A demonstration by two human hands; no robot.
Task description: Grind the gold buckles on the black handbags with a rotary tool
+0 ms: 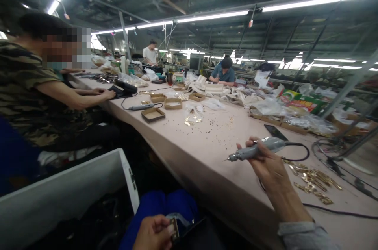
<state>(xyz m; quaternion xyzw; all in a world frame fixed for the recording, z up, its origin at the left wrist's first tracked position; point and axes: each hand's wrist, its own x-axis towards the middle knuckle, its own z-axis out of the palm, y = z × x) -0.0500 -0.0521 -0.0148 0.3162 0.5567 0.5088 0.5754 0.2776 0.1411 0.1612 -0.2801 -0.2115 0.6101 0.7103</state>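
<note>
My right hand (267, 163) is raised over the long pale worktable (206, 151), fingers wrapped round a grey corded electric screwdriver (256, 149) whose tip points left. My left hand (153, 234) is low at the frame's bottom edge, over my blue-clad lap, pinching a small brass metal fitting (174, 228). A pile of similar brass fittings (313, 183) lies on the table just right of my right hand.
A person in a camouflage shirt (26, 92) sits at my left, hands on a black item. Small cardboard trays (152, 114), a second screwdriver (141, 106), scattered screws (212, 124), a black phone (275, 132) and plastic bags cover the table. A white bin (71, 191) stands at my lower left.
</note>
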